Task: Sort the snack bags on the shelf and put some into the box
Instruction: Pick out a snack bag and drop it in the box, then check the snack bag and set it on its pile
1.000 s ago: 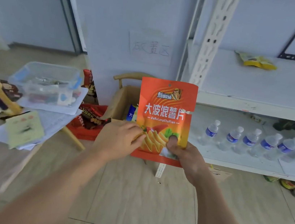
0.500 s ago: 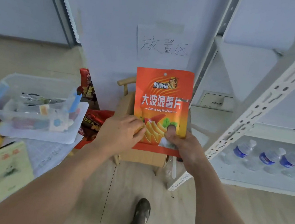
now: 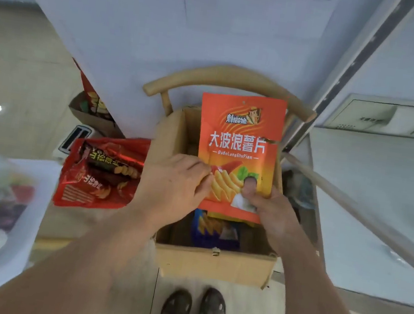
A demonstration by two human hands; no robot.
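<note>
Orange snack bag [image 3: 239,145] pinched upright by both hands over the box [image 3: 214,264]

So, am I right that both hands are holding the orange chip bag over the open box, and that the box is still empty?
Not quite: the head view shows both hands, left hand and right hand, holding the orange bag over the open box, but the box is not empty; a blue bag already lies inside.

bag: orange chip bag [image 3: 239,145], upright, held above the box
box: open cardboard box [image 3: 214,264], blue bag [image 3: 216,231] inside
</note>
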